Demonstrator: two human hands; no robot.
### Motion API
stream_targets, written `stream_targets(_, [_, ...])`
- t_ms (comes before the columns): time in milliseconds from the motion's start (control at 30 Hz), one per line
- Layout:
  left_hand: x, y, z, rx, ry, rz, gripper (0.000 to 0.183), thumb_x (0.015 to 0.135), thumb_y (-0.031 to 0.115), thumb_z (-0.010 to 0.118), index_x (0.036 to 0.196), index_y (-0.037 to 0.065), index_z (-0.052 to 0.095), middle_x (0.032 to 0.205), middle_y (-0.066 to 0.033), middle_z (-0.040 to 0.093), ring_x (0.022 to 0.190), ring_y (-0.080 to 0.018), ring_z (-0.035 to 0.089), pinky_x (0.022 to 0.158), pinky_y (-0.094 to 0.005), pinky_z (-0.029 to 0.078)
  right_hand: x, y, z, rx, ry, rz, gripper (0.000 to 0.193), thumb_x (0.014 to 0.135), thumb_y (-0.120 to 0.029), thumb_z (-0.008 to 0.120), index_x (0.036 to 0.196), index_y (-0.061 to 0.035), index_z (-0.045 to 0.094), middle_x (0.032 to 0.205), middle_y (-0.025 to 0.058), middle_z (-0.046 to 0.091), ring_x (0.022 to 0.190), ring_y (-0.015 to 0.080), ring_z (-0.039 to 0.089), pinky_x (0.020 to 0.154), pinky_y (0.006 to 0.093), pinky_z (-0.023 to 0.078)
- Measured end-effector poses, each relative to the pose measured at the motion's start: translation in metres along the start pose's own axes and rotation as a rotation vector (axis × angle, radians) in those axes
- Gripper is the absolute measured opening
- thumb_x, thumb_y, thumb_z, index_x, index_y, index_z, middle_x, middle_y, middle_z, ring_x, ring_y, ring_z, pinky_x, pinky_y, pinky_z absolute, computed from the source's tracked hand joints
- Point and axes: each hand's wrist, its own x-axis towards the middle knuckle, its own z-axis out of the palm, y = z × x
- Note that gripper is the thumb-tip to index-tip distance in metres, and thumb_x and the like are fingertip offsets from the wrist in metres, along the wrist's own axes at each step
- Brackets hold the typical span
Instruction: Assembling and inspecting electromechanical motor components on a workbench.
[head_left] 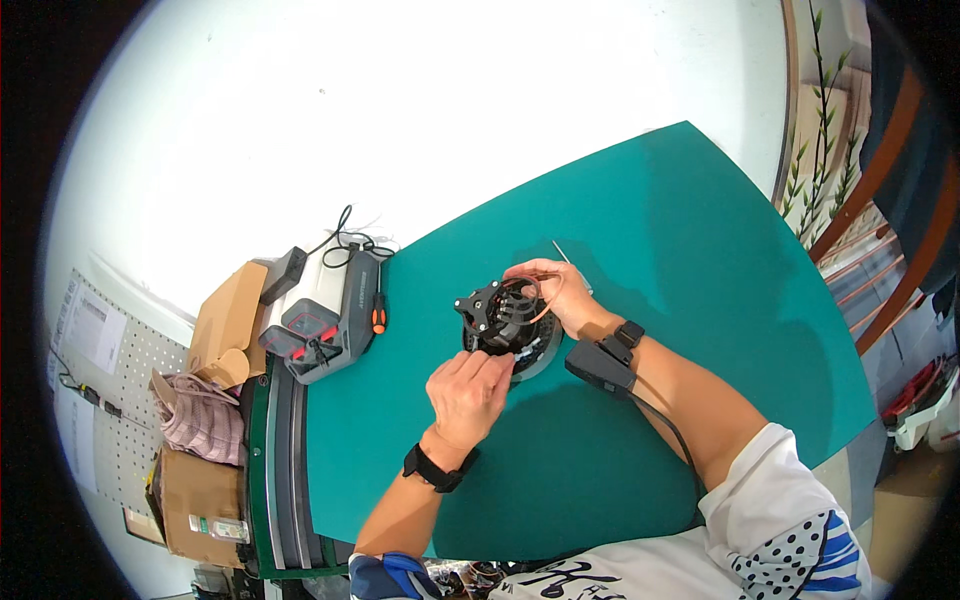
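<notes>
A black round mechanical device (503, 318), with bolted brackets and a loop of brown wire (545, 312), sits on the green tabletop between my hands. My right hand (562, 296) grips its far right side, with the wire running by the fingers. At its near edge my left hand (465, 392) is closed, fingertips pressed together beside a small pale part; what they pinch is hidden. A pale ring shows at the device's lower right. Just beyond my right hand lies a thin metal rod (561, 250), partly covered by it.
A grey and white power-tool-like case (345, 315) with a black cable (350, 245) stands at the left, an orange-handled screwdriver (379, 315) against it. Cardboard boxes (205, 490) and a pink cloth bag (203, 420) are farther left. A white wall borders the table's far side; a wooden chair (885, 170) is at right.
</notes>
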Motion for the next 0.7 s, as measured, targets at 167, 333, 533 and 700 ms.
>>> stream_targets(167, [0.002,0.001,-0.007,0.082,-0.071,0.113,0.024,0.067,0.002,0.068,0.089,0.007,0.068,0.070,-0.0026,0.055,0.062,-0.0204,0.054,0.052,-0.0320,0.044,0.000,-0.004,0.003,0.018,-0.017,-0.012,0.024,0.085,-0.003,0.052,0.104,0.0018,0.066,0.101,0.0070,0.066,0.095,0.0128,0.061,0.085,0.0234,0.048])
stream_targets(333, [-0.003,0.001,-0.006,0.096,-0.117,0.138,0.028,0.067,0.004,0.068,0.095,0.007,0.068,0.073,-0.0021,0.055,0.065,-0.0196,0.054,0.054,-0.0324,0.045,-0.001,-0.001,0.001,0.043,-0.003,-0.011,0.024,0.085,-0.002,0.052,0.104,0.0019,0.066,0.101,0.0076,0.066,0.094,0.0124,0.061,0.084,0.0234,0.049])
stream_targets(533, [0.003,0.002,-0.008,0.033,-0.120,0.022,0.017,0.071,0.005,0.070,0.088,0.009,0.068,0.068,-0.0017,0.052,0.065,-0.0198,0.054,0.053,-0.0316,0.045,-0.002,-0.005,0.004,0.004,0.025,0.028,0.023,0.086,-0.002,0.051,0.104,0.0023,0.065,0.100,0.0069,0.066,0.090,0.0112,0.060,0.081,0.0223,0.049])
stream_targets(700, [0.013,0.007,-0.007,-0.028,-0.135,-0.096,0.013,0.069,0.006,0.072,0.080,0.012,0.069,0.067,-0.0016,0.055,0.064,-0.0215,0.055,0.053,-0.0337,0.045,-0.002,-0.007,0.004,0.024,0.030,0.031,0.029,0.083,0.005,0.044,0.103,0.0033,0.066,0.101,0.0077,0.066,0.092,0.0117,0.059,0.080,0.0217,0.049])
